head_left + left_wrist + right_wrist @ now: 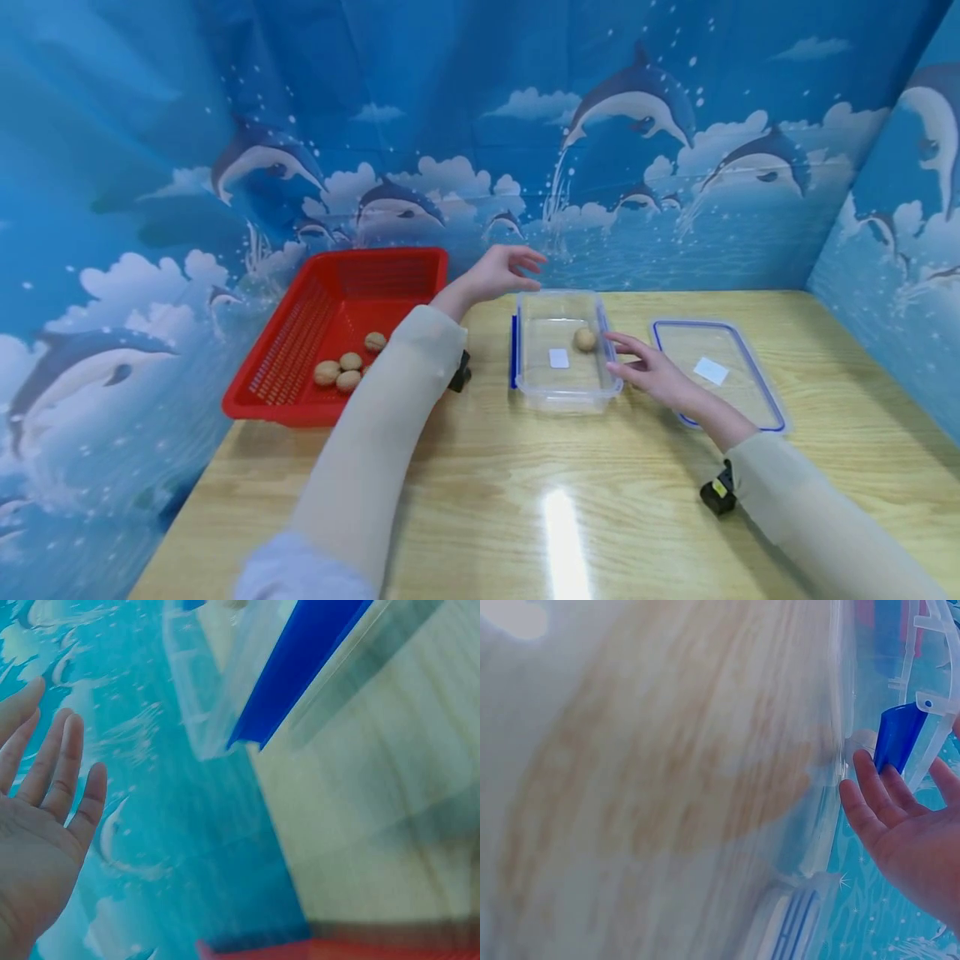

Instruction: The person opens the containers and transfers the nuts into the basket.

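Note:
A clear plastic box (566,393) with blue side latches stands on the table, holding one walnut (585,339). My left hand (501,273) hovers by its back left corner, fingers spread and nothing held. In the left wrist view the left palm (37,825) is bare, apart from the box's blue latch (300,667). Along the box's right side, my right hand (651,373) has its fingertips at the wall. The right wrist view has those extended fingers touching a blue latch (900,735), which tilts outward.
Left of the box, a red plastic basket (258,408) contains several walnuts (327,372), partly hidden behind my left arm. A clear lid (738,392) with a blue seal lies flat to the right. A dolphin-print backdrop (480,167) hangs behind the table (480,517).

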The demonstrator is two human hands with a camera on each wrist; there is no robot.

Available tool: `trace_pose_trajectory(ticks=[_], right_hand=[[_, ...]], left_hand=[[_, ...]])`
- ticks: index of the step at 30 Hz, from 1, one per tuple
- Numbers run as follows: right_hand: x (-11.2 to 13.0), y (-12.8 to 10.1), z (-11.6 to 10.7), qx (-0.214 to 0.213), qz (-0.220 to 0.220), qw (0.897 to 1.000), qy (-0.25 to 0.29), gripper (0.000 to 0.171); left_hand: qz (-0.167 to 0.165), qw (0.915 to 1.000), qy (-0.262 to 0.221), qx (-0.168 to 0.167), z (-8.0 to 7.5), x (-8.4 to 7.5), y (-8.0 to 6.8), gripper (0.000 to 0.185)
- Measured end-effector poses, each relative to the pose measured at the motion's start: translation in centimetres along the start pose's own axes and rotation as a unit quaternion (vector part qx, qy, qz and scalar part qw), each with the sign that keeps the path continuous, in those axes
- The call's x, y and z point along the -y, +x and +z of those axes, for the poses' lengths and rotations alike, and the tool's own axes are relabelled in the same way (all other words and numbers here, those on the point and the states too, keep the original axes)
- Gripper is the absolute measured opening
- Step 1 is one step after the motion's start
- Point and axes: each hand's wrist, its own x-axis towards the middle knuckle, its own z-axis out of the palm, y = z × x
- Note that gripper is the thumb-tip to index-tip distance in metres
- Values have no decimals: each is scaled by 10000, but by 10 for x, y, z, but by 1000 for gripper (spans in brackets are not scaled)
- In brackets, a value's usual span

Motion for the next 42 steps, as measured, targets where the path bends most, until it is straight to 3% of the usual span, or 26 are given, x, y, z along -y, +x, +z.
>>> trace_pose_trajectory(ticks=[16, 29, 34, 42], right_hand=[[0, 2, 0, -2, -67, 10000, 1, 58], [1, 1, 0, -18, -63, 9999, 95, 58], [0, 2, 0, 2, -109, 9999, 111, 57], [-2, 3, 0, 17, -131, 9998, 149, 57]], left_hand=[[-264, 9989, -374, 42, 64, 23, 24, 43], [-267, 9990, -68, 347, 95, 39, 33, 49], [-533, 9971, 392, 388, 104, 39, 35, 49], [-915, 9927, 501, 601, 111, 36, 33, 50]])
